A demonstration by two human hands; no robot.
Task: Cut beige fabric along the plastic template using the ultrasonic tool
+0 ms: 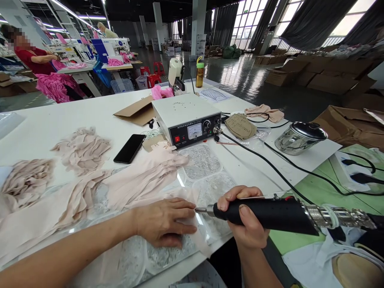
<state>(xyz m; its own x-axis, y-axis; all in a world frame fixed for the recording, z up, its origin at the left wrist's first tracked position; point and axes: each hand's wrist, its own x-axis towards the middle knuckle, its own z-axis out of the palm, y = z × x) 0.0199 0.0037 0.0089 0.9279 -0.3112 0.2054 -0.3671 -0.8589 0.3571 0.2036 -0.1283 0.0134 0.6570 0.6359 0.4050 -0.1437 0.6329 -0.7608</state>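
Note:
My right hand point(249, 224) is wrapped round a black ultrasonic welding gun point(264, 214), its thin metal tip pointing left. That tip reaches down to a beige fabric strip point(201, 240) at the fingertips of my left hand point(168, 222). My left hand lies palm down with its fingers stretched out, pressing on the cloth over a clear template sheet point(135, 256). Just beyond it spreads a stack of beige fabric pieces point(144, 172). The gun's cable point(267, 162) runs to a white control box point(192, 130) with a dial and knobs.
Further beige piles point(82, 150) lie on the left of the white table. A black phone point(129, 148) rests by the box. On the right stand a lidded metal pot point(300, 138) and a power strip point(354, 172). A bottle point(199, 74) is at the back. A person in red sits at far left.

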